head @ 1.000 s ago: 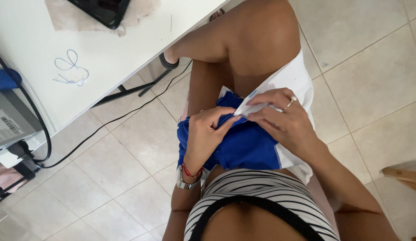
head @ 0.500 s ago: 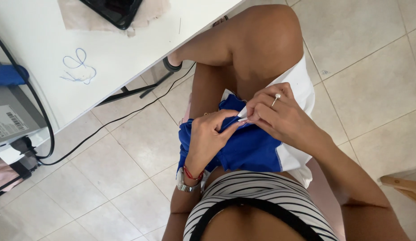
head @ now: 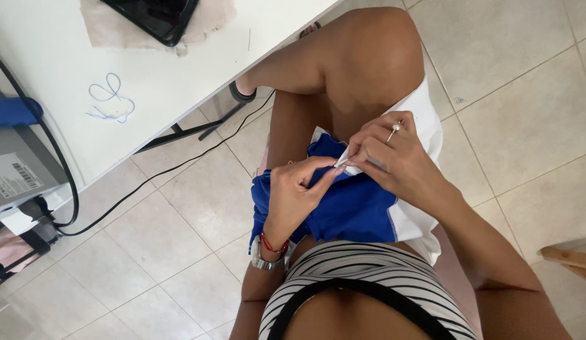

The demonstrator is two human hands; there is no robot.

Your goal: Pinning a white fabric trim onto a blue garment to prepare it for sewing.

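Observation:
A blue and white garment (head: 353,208) lies across my lap as I sit. My left hand (head: 296,189) pinches a spot on the cloth's edge with thumb and forefinger; it wears a watch and a red string at the wrist. My right hand (head: 387,157), with a ring on one finger, grips a white fold of the same garment right beside the left fingertips. Both hands meet at that white edge above my thigh. Whether a small tool sits between the fingers is too small to tell.
A white table (head: 180,75) stands at upper left with a loop of blue thread (head: 107,101), a beige cloth scrap (head: 208,19) and a dark device (head: 154,16). A grey machine (head: 16,170) and black cable (head: 167,170) are left. Tiled floor (head: 526,94) surrounds me; a wooden piece (head: 570,258) is right.
Both hands have risen slightly and drawn closer together at the white edge of the garment. The right hand's fingers have curled tighter around the fold.

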